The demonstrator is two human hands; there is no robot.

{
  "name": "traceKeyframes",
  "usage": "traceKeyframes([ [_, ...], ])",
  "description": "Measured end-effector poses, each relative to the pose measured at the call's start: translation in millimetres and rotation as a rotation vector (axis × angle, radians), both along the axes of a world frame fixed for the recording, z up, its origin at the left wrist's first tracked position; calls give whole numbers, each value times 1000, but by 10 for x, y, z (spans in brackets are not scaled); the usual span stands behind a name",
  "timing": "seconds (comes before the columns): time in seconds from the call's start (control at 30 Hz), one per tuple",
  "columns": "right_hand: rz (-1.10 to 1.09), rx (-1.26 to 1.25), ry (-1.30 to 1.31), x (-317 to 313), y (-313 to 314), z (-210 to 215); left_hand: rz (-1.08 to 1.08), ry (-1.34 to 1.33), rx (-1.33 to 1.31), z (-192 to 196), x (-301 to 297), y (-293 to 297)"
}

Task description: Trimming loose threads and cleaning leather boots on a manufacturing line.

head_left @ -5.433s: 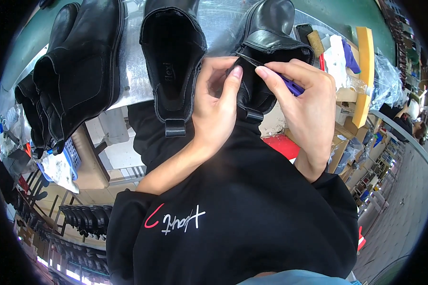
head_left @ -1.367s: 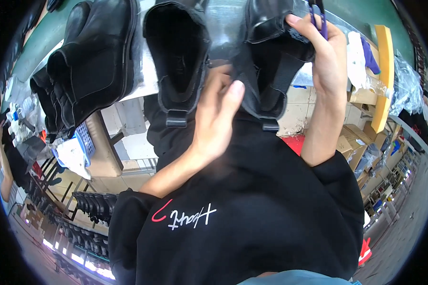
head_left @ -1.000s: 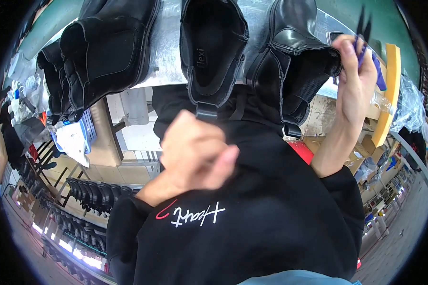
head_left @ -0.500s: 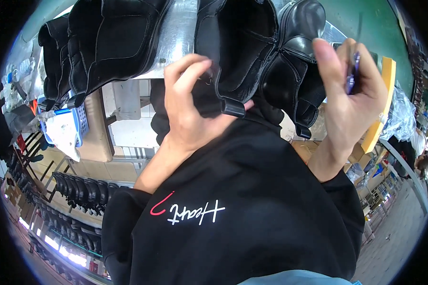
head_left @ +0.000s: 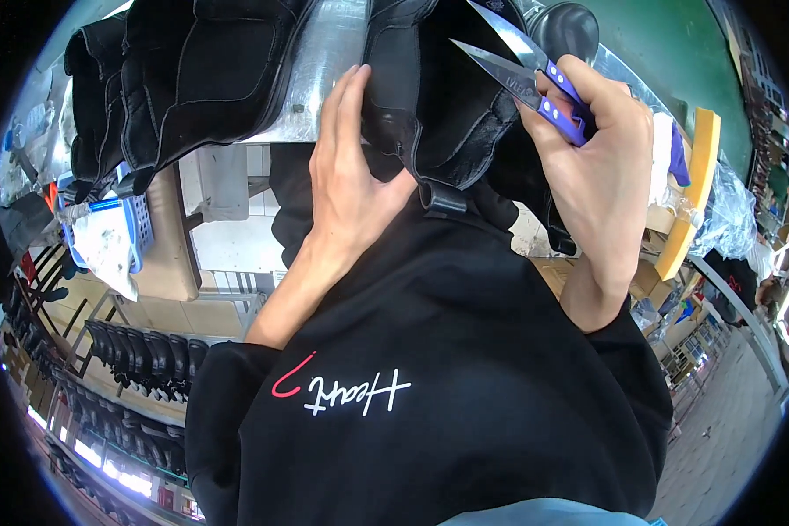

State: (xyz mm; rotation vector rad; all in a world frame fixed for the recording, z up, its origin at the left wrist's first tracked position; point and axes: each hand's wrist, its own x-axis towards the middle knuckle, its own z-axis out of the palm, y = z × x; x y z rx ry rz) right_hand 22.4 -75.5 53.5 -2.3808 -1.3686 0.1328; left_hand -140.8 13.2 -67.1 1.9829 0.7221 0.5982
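In my right hand is a pair of thread snips with purple handles, its pointed metal blades spread apart. The blades reach over the dark opening of a black leather boot upper at the top middle. My left hand grips the near left edge of this upper, fingers stretched along its side and thumb by its lower seam. A black pull loop hangs from the upper's near end, close to the left thumb. Behind my right hand, another black boot piece is partly hidden.
More black boot uppers lie at the left on a shiny metal table. A blue basket with a white cloth stands at the left. A yellow bar and clear plastic are at the right. Racks of black footwear stand lower left.
My right hand has moved left and the snips have swung over the upper, blades now in plain view. My left fingers have straightened and come against the upper's side.
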Motion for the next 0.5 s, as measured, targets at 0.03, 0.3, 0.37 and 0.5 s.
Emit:
traceKeyframes([
  [0.03, -6, 14, 3, 1, -18, -14, -1, -1, -2, -19, -3, 9],
  [0.3, -11, 30, 51, 15, -173, -119, 25, -21, 45, -57, -12, 10],
  [0.37, -38, 74, 111, 1, -177, -135, 25, -19, 43, -55, -15, 9],
  [0.5, -21, 25, 100, 6, -170, -91, 22, -20, 55, -55, -15, 19],
])
